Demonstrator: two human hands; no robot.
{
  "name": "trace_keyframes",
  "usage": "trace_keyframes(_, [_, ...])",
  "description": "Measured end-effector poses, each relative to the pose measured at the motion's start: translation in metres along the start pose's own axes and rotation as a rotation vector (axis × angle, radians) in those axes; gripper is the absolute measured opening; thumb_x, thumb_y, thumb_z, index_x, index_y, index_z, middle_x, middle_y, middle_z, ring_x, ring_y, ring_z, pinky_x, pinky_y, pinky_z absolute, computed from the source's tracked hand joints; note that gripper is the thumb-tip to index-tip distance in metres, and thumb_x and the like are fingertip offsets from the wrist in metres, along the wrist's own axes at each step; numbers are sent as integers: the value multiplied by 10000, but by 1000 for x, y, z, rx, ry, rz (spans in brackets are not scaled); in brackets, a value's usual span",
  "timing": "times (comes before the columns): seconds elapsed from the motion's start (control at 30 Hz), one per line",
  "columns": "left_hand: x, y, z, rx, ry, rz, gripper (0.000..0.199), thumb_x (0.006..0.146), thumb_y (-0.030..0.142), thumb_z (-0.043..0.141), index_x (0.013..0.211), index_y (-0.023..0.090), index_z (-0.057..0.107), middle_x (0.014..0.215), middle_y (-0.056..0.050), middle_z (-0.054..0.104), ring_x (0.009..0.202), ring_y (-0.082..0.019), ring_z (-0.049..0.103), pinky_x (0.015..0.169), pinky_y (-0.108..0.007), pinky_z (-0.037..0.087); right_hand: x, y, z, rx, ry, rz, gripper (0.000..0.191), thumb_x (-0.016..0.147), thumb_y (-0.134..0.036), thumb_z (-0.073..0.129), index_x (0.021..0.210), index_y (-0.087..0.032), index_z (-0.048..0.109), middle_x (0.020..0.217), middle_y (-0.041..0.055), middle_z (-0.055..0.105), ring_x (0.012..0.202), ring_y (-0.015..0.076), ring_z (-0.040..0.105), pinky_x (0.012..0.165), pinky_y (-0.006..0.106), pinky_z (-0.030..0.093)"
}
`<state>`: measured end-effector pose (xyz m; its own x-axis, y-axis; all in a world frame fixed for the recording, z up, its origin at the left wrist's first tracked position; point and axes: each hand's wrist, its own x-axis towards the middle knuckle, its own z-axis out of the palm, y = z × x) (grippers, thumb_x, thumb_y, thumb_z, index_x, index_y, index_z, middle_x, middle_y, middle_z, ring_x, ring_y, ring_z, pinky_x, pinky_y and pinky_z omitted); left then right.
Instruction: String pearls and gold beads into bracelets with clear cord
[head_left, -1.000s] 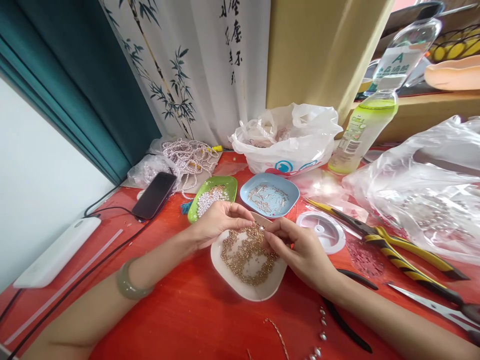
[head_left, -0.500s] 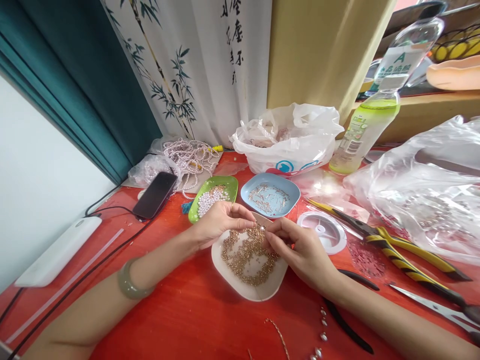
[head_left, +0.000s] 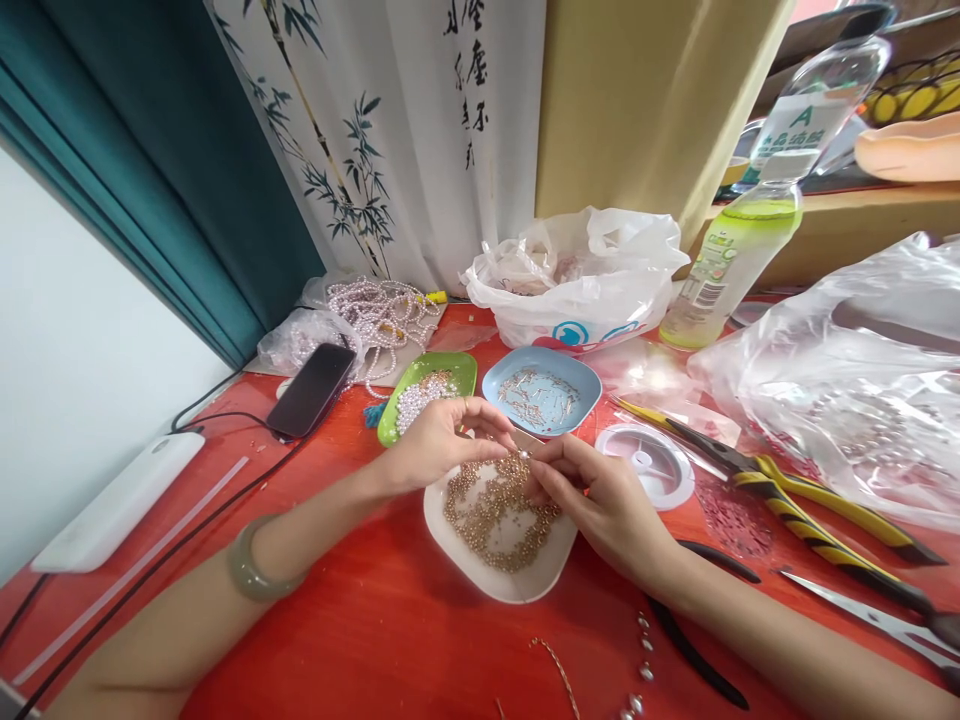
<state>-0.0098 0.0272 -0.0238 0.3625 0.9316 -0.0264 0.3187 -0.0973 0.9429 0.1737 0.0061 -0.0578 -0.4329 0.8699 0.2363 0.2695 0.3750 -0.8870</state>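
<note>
My right hand [head_left: 592, 495] pinches a small pearl bead [head_left: 524, 455] between thumb and forefinger at the far edge of a white dish [head_left: 499, 587]. Small gold beads [head_left: 499, 520] are spread over the floor of that dish. Facing it from the left, my left hand [head_left: 446, 445] has its thumb and fingers apart, the fingertips close to the pearl, with nothing visible between them. A green dish [head_left: 466, 375] holding pearl and gold beads lies just behind my left hand. Beyond both hands is a blue dish [head_left: 541, 360] with thin metal pins.
To the right lie a white spool [head_left: 679, 480], yellow-black pliers [head_left: 825, 520] and scissors [head_left: 862, 605]. A phone [head_left: 311, 390] and pearl strands [head_left: 382, 320] are at the left. Behind stand a white plastic bag [head_left: 577, 300] and a bottle [head_left: 739, 250]. A fine chain [head_left: 559, 670] lies in front.
My left thumb and fingers have parted and lifted slightly away from the pearl bead. My right hand keeps its pinch in nearly the same place.
</note>
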Motion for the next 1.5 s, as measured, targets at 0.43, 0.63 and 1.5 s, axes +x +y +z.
trace_keyframes(0.43, [23, -31, -71, 667, 327, 8, 123, 703, 231, 555, 749, 177, 656, 798, -36, 673, 671, -148, 549, 648, -276, 393, -1, 3, 0, 54, 21, 25, 129, 869, -258, 396, 784, -197, 472, 667, 17, 648, 562, 111, 597, 539, 256, 495])
trace_keyframes(0.63, [24, -43, -72, 729, 222, -35, 118, 629, 279, 620, 681, 186, 670, 740, -42, 672, 646, -161, 557, 596, -264, 364, -1, 4, 1, 51, 19, 21, 124, 867, -255, 400, 781, -198, 468, 660, 13, 644, 563, 112, 593, 535, 251, 488])
trace_keyframes(1.5, [3, -12, -3, -289, -11, -101, 121, 624, 193, 707, 717, 136, 654, 691, -9, 646, 613, -87, 563, 608, -218, 435, -1, 0, 0, 44, 21, 39, 118, 840, -231, 425, 739, -189, 471, 624, 14, 630, 546, 109, 599, 507, 229, 478])
